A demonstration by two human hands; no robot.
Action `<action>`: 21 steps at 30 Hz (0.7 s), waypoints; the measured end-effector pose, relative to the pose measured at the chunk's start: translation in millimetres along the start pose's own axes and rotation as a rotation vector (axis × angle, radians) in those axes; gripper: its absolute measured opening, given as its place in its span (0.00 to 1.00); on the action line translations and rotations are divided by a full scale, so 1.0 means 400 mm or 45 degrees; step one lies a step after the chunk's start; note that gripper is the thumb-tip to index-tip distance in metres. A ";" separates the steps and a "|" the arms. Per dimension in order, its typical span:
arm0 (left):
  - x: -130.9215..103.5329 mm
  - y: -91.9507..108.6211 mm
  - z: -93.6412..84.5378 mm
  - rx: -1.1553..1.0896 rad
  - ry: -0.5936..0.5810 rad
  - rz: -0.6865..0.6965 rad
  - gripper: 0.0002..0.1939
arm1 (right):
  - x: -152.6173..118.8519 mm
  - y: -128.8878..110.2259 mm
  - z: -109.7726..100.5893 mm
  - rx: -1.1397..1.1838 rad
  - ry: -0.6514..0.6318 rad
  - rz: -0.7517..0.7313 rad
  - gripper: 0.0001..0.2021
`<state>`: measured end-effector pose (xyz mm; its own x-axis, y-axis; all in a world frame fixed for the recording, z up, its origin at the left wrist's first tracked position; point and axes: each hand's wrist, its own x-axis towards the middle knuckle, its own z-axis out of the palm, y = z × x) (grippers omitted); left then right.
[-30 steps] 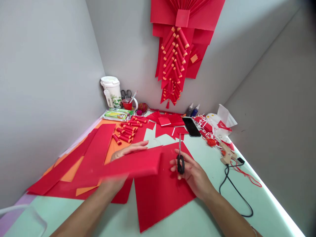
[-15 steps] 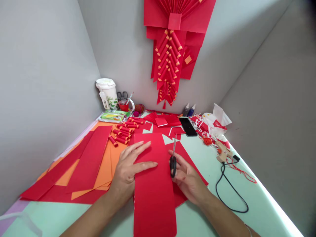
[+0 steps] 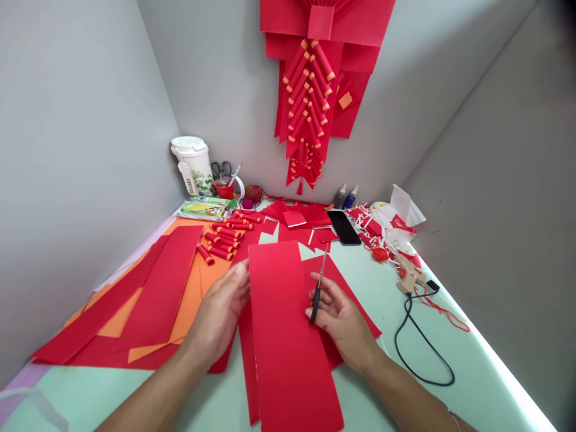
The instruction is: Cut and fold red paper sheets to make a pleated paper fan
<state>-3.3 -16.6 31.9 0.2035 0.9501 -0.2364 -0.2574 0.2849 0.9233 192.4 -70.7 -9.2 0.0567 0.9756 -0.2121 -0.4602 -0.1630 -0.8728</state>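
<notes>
A long red paper strip (image 3: 288,324) lies in front of me, over a second red strip (image 3: 251,384) whose left side shows. My left hand (image 3: 224,312) is at the upper strip's left edge, its thumb outside the edge and its fingers partly hidden behind the paper. I see no pinch on the strip there. In my right hand (image 3: 344,321) are scissors (image 3: 316,300) with black handles, their blades pointing away from me. This hand is close to the strip's right edge, above another red sheet (image 3: 351,294).
Red and orange paper sheets (image 3: 157,300) spread to the left, with several small red paper rolls (image 3: 220,249) behind them. A phone (image 3: 344,228), paper scraps (image 3: 366,225) and a black cable (image 3: 400,354) lie to the right. A white cup (image 3: 193,168) stands against the back wall.
My left hand has come off the strip's top to its left edge. The upper strip has turned, its near end going right and uncovering the strip below. The scissors have tilted slightly.
</notes>
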 end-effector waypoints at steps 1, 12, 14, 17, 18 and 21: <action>0.000 -0.001 0.002 -0.130 -0.099 -0.101 0.26 | 0.000 0.001 0.002 -0.027 0.008 -0.002 0.31; 0.007 -0.003 -0.006 -0.364 -0.076 -0.303 0.16 | -0.008 0.008 -0.019 -0.412 -0.054 0.007 0.30; 0.009 0.000 -0.011 -0.387 -0.043 -0.285 0.15 | -0.006 0.009 -0.023 -0.452 -0.093 -0.013 0.29; 0.014 0.000 -0.017 -0.431 -0.023 -0.236 0.14 | -0.004 0.013 -0.026 -0.439 -0.137 -0.004 0.26; 0.016 -0.001 -0.019 -0.450 -0.010 -0.214 0.14 | -0.003 0.014 -0.027 -0.424 -0.136 0.008 0.25; 0.027 -0.002 -0.024 -0.517 0.053 -0.148 0.13 | -0.003 0.019 -0.029 -0.394 -0.143 0.075 0.27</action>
<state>-10.1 -5.3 25.7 0.2171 0.9105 -0.3520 -0.5881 0.4098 0.6973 199.3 -74.7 -20.6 -0.0679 0.9704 -0.2317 -0.1680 -0.2400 -0.9561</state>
